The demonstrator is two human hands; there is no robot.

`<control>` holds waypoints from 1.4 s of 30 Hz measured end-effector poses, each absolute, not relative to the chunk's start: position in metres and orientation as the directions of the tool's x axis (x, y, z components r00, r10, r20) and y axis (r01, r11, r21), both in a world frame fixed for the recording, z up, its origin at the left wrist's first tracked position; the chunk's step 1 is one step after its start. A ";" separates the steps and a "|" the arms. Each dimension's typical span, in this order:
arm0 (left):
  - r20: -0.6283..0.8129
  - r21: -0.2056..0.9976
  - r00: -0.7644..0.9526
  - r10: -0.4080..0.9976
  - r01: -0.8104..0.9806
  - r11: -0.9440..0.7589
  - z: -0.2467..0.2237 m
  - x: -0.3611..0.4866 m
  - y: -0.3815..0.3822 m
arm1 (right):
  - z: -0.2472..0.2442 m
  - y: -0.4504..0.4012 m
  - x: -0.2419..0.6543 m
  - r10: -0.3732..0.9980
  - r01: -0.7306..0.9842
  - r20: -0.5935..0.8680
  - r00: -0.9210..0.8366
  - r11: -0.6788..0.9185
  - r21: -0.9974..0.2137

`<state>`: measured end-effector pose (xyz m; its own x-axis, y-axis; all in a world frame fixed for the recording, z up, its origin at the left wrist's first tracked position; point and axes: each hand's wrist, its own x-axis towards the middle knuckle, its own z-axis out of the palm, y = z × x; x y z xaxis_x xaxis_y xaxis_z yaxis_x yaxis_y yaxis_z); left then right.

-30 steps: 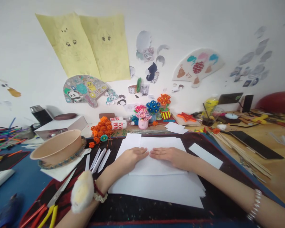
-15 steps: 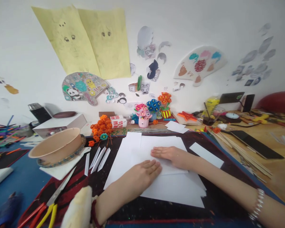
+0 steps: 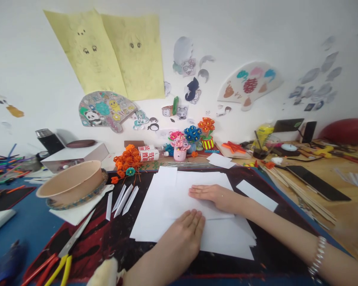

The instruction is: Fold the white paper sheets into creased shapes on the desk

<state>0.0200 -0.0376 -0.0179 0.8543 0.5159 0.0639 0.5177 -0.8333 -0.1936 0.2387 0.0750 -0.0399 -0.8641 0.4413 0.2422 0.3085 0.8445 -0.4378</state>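
My right hand (image 3: 213,195) lies flat, fingers stretched to the left, on a sheet of white paper (image 3: 177,200). That sheet rests on a loose pile of larger white sheets (image 3: 226,236). Nearer to me, my left hand (image 3: 186,234) presses its extended fingers down along the sheet's near edge. Neither hand grasps anything. Several narrow folded paper strips (image 3: 127,200) lie to the left of the pile. A small white rectangle of paper (image 3: 258,194) sits to the right, partly behind my right forearm.
Scissors (image 3: 67,246) lie open at the left front, near a round tan bowl (image 3: 70,180). Orange craft flowers (image 3: 128,159) and small flower pots (image 3: 179,154) stand along the back. Thin wooden sticks (image 3: 301,194) and a black phone-like slab (image 3: 318,182) are at the right.
My left hand has moved toward me, from the middle of the sheet to its near edge, and turned to point more forward. My right hand stays nearly in place.
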 end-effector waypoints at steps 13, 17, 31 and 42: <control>-0.045 -0.204 0.615 0.788 0.766 -0.609 -0.024 -0.022 -0.057 | -0.037 0.075 0.239 0.439 0.324 0.209 -0.874 0.847 -0.422; -0.010 -0.215 0.546 0.838 0.817 -0.535 -0.020 -0.038 -0.063 | -0.040 0.075 0.239 0.447 0.325 0.216 -0.868 0.841 -0.432; 0.078 0.026 0.691 0.719 0.719 -0.694 0.006 0.006 -0.008 | -0.043 0.075 0.239 0.468 0.320 0.235 -0.852 0.820 -0.475; 0.044 0.315 0.820 0.570 0.530 -0.787 -0.002 0.025 -0.025 | -0.045 0.077 0.240 0.447 0.290 0.257 -0.857 0.830 -0.477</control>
<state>0.0248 -0.0253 -0.0019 0.8203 0.5702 0.0437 0.5302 -0.7870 0.3154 0.2401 0.0771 -0.0450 -0.8565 0.4473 0.2574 0.2899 0.8296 -0.4773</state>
